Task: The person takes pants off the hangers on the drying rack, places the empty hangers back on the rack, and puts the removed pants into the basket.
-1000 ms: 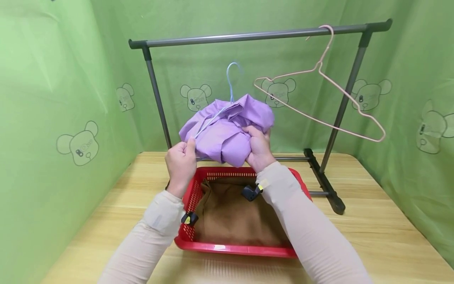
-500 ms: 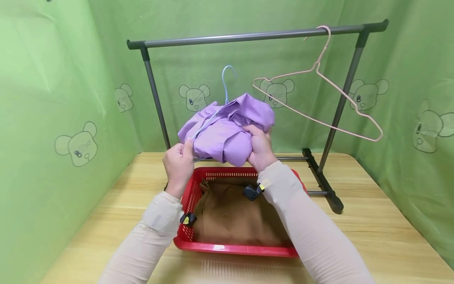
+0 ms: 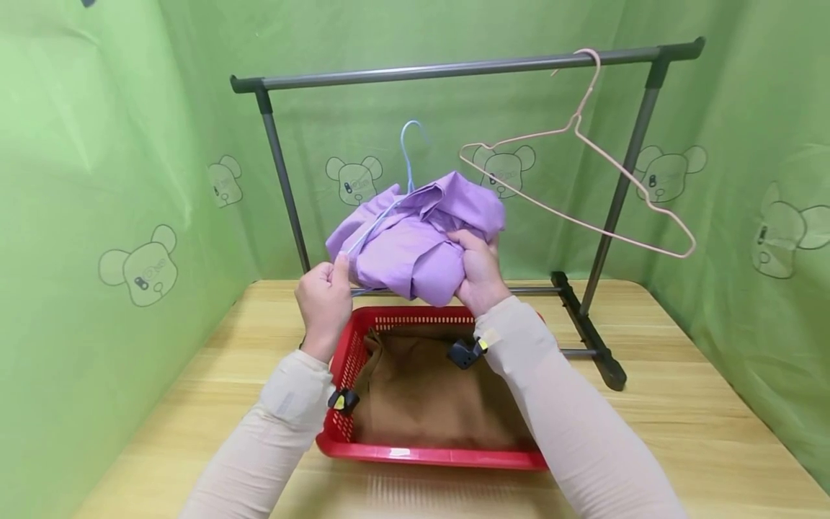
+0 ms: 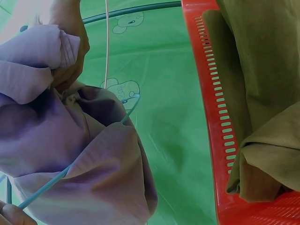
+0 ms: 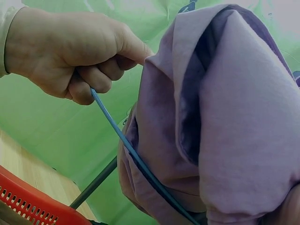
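Observation:
My left hand [image 3: 324, 303] holds the end of a light blue hanger [image 3: 405, 155] in its curled fingers, its thumb on top. Bunched around the hanger is a purple garment [image 3: 415, 252]; its exact kind is hard to tell from the folds. On the other side my right hand [image 3: 483, 274] grips the gathered cloth, thumb in front and most fingers hidden behind it. The hanger's hook sticks up free above the fabric, below the rack's bar. In the right wrist view the hanger's lower wire [image 5: 119, 133] runs from the left fist across the garment.
A red basket [image 3: 434, 455] with brown cloth [image 3: 441, 396] stands on the wooden table [image 3: 687, 404] under my hands. Behind is a grey clothes rack [image 3: 415, 73], a pink hanger [image 3: 612, 162] hooked at its right. Green curtains [image 3: 58, 375] enclose the sides.
The blue hanger's hook has shifted left relative to the cloth, and my left hand has moved slightly left with it. My right hand has moved a little to the right with the garment.

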The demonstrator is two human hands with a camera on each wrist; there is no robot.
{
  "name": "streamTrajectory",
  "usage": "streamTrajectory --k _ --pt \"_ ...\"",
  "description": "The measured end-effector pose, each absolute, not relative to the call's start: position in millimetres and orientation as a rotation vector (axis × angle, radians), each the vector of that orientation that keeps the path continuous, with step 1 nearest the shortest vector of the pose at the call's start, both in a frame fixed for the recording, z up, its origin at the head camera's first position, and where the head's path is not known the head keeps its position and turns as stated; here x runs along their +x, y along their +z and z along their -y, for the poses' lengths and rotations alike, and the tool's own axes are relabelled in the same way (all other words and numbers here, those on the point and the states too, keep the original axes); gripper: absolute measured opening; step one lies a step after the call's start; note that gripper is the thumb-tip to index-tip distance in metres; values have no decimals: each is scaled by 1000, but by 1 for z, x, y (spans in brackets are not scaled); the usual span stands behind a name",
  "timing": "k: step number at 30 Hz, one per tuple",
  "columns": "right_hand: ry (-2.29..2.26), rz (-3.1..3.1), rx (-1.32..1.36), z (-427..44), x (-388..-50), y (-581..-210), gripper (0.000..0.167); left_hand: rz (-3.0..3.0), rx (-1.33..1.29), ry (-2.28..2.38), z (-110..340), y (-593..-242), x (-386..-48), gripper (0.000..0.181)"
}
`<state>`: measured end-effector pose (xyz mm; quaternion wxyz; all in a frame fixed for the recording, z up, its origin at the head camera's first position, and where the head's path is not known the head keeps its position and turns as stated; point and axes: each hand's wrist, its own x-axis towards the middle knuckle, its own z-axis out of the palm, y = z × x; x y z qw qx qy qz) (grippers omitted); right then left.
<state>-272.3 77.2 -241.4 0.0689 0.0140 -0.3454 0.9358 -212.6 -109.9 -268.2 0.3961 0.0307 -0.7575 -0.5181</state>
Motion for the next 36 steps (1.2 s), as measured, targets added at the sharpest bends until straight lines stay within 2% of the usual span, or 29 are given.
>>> streamTrajectory --k 7,36 --pt "2834 1036 38 -79 -271 -242 50 1911 85 -1317 111 -269 -214 50" --pt "2849 1010 66 -83 -268 -240 52 1910 115 -1314 112 -264 -211 49"
